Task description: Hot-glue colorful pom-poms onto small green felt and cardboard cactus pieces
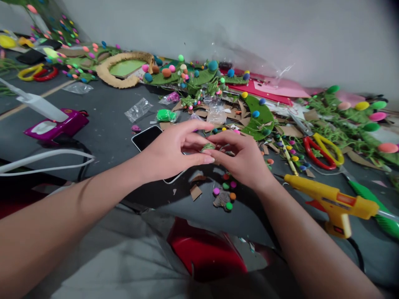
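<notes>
My left hand [176, 147] and my right hand [246, 160] meet above the near part of the dark table. Between their fingertips is a small coil of green string [208, 147], pinched from both sides; the fingers partly cover it. Under my left wrist lies a phone [146, 138] with a dark screen. Just below my hands, a small grey piece [222, 199] sits on the table with bright coloured balls around it. Cardboard scraps [195, 192] lie beside it.
To the right are a yellow glue gun [330, 197] with a cord, scissors [321, 153] and a green-handled tool [370, 203]. A purple and white device [59, 126] stands left. Behind are a tan ring [106, 74], green leaf shapes [260, 120], coloured balls and plastic bags [139, 109].
</notes>
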Motion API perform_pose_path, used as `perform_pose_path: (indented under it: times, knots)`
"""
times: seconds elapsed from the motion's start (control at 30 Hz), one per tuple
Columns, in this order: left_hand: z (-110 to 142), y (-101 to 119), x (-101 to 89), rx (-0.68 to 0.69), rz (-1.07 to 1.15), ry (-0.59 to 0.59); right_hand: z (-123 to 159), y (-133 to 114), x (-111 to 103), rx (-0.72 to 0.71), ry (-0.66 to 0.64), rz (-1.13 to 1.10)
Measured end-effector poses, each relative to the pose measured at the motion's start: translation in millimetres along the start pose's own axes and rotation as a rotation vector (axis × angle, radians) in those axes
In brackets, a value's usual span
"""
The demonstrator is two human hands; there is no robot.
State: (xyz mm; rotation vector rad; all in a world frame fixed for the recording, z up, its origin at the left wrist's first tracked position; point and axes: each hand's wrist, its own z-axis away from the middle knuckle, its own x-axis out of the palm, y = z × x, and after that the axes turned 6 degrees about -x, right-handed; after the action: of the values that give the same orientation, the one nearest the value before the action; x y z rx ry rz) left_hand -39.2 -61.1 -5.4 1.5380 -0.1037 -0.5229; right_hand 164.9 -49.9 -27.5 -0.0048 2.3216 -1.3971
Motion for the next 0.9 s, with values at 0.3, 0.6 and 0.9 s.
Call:
perform_pose_path:
  times: [0.3,0.6,0.9]
  knots:
    - [0,2,-2.9,0.016,-0.153,0.083,-3,0,-11,0.033,0.17,0.038]
    - [0,0,-1.5,-0.007,0.021,0.017,0,1,-5,-0.076,0.033,0.037]
    - [0,4,-2.1,-0.054,-0.054,0.093,-3,-4,-15,-0.029,0.192,0.047]
